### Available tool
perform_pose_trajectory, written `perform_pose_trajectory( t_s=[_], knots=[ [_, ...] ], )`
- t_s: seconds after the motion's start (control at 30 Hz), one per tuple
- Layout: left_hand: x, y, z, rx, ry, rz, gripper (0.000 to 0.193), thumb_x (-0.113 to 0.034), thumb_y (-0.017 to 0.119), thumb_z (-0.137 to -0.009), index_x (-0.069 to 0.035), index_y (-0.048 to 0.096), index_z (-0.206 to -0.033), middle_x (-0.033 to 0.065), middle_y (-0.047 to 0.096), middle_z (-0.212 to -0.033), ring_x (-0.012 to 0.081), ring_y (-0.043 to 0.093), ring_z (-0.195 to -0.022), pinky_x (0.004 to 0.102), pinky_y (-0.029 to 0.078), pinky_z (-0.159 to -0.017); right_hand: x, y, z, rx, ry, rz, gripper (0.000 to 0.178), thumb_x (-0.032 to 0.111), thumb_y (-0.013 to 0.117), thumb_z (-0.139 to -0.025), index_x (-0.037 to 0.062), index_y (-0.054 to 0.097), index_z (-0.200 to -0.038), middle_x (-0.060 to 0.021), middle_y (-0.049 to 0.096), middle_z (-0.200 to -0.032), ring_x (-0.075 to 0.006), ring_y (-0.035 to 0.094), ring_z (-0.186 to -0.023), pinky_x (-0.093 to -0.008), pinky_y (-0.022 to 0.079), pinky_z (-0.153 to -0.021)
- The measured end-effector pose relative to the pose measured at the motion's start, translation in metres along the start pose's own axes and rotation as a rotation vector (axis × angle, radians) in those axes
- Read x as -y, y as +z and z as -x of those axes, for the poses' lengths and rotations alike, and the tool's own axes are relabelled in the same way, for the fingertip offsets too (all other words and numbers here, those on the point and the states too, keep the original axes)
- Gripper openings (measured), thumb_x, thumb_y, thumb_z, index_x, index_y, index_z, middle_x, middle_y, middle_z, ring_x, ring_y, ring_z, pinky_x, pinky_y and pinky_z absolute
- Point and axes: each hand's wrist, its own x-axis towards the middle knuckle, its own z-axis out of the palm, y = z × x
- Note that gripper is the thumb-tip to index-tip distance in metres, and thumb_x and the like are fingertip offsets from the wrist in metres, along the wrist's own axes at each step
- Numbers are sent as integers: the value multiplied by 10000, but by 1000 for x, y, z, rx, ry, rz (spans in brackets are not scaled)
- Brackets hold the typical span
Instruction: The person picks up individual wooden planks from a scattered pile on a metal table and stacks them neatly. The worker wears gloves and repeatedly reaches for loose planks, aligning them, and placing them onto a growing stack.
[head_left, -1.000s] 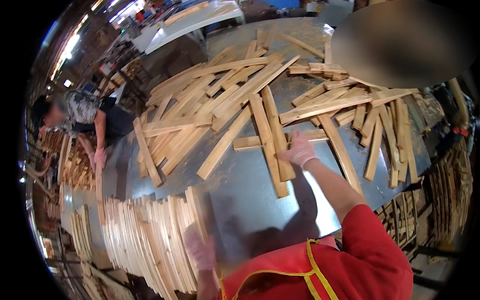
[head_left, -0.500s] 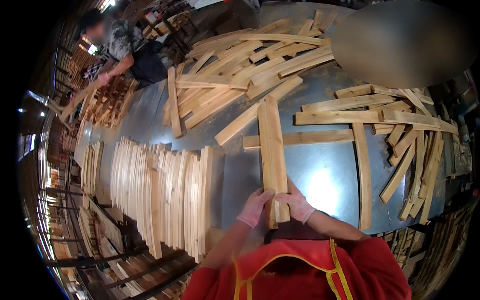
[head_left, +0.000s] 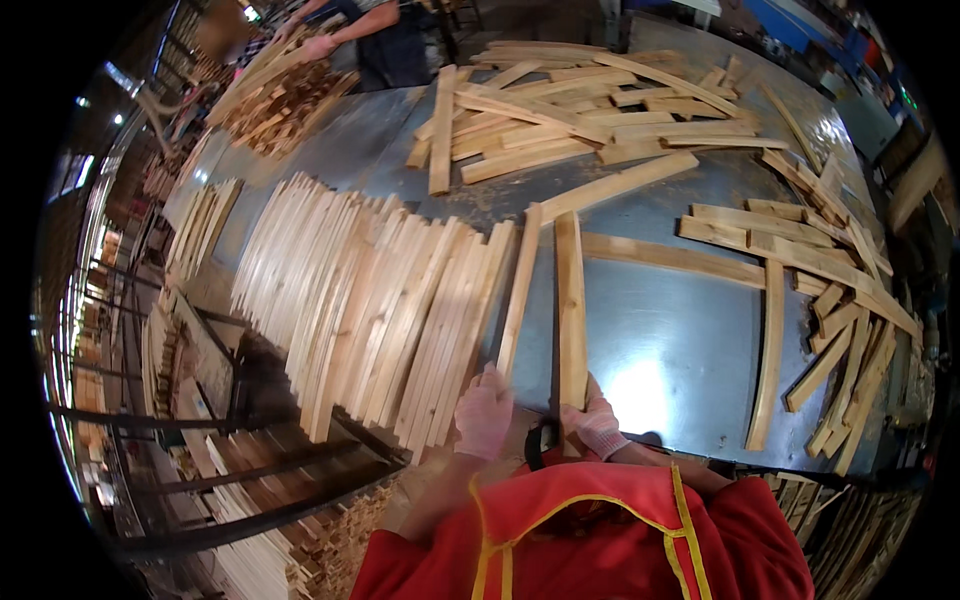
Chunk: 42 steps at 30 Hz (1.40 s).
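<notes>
My left hand (head_left: 484, 412), in a pale pink glove, is closed on the near end of a narrow wooden slat (head_left: 520, 290) standing on edge beside the row of slats. A second wooden slat (head_left: 571, 310) is gripped at its near end by my right hand (head_left: 597, 424), gloved the same way. Both slats point away from me, with a gap of metal tabletop between them. To the left, many slats stand side by side on edge in a long row (head_left: 385, 300).
A loose slat pile (head_left: 560, 110) covers the far tabletop (head_left: 660, 330), and another heap (head_left: 800, 240) lies at the right. Single slats cross the table (head_left: 670, 256) and run along its right side (head_left: 767, 350). At the far left, a person (head_left: 375, 40) handles wood near a stack (head_left: 290, 105).
The two slats, held together before, are now apart. My left hand has carried one leftward to the row; my right hand keeps the other. The view has also shifted.
</notes>
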Motion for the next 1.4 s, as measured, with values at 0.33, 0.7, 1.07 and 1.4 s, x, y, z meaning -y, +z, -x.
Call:
perform_pose_trajectory(
  t_s=[0.33,0.7,1.07,1.4],
  knots=[
    [17,26,-16,-188,129,-36,734,-523,606,-996,-89,440,-1564,160,659,-1321,354,692,-1137,468,564,-942,-9,89,-68,787,-144,680,666,419,743,-891,94,555,-1440,-218,741,-1172,-398,717,-1086,-467,562,-929],
    [-21,36,-42,-27,30,-282,605,-329,692,-946,-137,485,-1481,138,682,-1207,352,693,-1062,510,554,-906,86,-203,-236,-291,-666,1305,548,329,744,-846,122,613,-1336,-167,702,-1233,-421,664,-1105,-496,548,-930],
    [-78,35,-54,140,-196,190,604,-325,661,-951,-102,521,-1494,173,681,-1255,397,686,-1125,521,542,-975,103,-152,-251,79,-320,1119,875,469,786,-865,135,447,-1599,-161,639,-1445,-408,566,-1360,-479,483,-1113],
    [-14,37,3,170,59,353,618,-331,672,-932,-27,572,-1461,205,689,-1266,371,672,-1179,480,523,-1032,129,-140,-173,295,-305,1433,832,309,850,-829,149,473,-1553,-196,656,-1310,-399,618,-1243,-480,522,-1037]
  ],
)
